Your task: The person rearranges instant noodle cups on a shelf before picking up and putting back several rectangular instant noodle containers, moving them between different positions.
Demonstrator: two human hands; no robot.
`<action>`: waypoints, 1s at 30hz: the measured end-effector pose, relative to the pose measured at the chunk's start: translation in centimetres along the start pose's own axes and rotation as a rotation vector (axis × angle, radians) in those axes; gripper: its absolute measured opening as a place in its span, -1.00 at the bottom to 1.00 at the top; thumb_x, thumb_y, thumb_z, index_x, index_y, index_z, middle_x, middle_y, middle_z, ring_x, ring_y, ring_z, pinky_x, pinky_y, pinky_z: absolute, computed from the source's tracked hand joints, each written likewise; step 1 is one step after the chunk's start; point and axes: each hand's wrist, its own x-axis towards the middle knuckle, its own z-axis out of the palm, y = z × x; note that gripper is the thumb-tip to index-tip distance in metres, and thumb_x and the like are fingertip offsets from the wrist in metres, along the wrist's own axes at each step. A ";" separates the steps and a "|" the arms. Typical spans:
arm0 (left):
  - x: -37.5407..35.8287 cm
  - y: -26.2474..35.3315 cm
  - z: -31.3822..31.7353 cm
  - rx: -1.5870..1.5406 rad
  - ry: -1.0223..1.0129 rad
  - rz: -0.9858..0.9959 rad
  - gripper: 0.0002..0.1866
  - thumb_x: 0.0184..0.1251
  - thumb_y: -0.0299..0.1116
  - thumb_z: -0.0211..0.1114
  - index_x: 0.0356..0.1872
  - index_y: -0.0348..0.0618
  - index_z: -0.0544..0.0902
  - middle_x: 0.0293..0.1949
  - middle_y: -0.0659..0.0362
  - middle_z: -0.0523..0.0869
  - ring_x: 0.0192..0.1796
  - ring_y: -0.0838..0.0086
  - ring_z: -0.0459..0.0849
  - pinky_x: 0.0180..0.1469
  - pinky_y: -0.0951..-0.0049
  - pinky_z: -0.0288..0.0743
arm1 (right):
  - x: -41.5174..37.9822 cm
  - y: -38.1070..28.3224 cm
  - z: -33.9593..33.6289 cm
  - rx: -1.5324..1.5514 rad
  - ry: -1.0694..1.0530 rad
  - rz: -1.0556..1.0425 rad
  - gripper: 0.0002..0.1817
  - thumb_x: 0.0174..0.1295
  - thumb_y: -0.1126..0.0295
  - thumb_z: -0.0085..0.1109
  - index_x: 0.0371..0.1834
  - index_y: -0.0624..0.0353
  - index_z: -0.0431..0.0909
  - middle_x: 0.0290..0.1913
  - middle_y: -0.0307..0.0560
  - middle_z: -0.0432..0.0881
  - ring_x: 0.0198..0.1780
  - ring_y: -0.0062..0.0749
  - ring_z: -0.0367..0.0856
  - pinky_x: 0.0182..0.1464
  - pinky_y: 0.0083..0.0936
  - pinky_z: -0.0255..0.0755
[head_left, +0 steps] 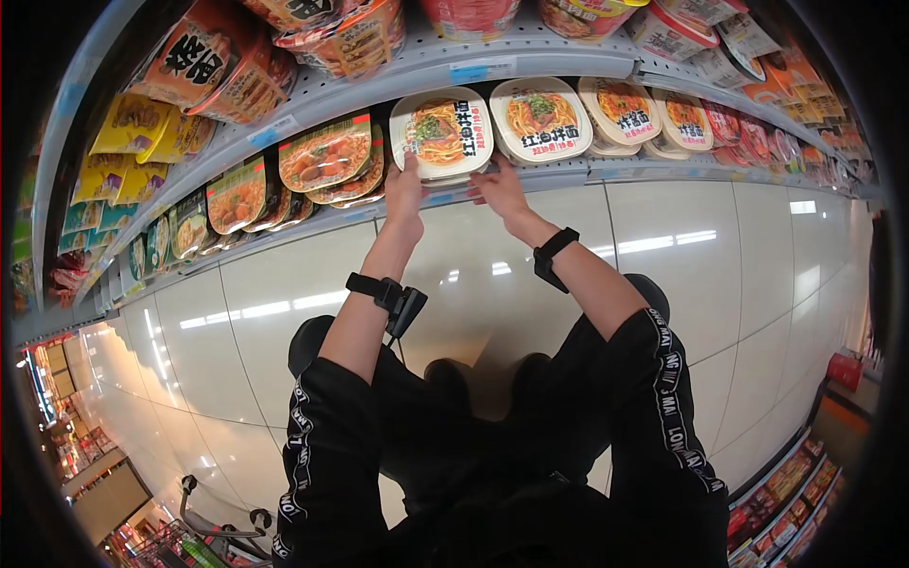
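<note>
A white noodle tray (441, 131) with a bowl of noodles pictured on its lid sits at the front of the lower shelf. My left hand (404, 201) grips its lower left edge, the thumb along the near side and the other fingers partly hidden. My right hand (502, 194) is at the tray's lower right corner, fingers apart and slightly curled, with nothing held in it. Just to the right stands a similar white tray (541, 119), which neither hand holds. Black straps are around both wrists, and a small black device hangs from the left one.
Left of the trays are red and green noodle packs (325, 154). Cup noodles (341, 43) line the shelf above. More pale trays (620, 114) stand to the right. My knees are over the tiled floor (454, 270); a cart (222, 521) shows at the lower left.
</note>
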 end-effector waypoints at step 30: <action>-1.8 -1.0 0.4 -0.287 -0.100 -0.114 -0.23 0.50 0.19 -0.11 0.42 -0.28 0.07 0.30 -0.12 0.17 0.34 0.11 0.28 0.26 0.12 0.47 | -0.9 -1.1 0.0 0.006 -0.094 0.009 -0.27 0.40 0.34 0.01 0.49 0.33 -0.17 -0.11 0.08 0.66 -0.18 -0.33 0.70 -0.23 -0.46 0.55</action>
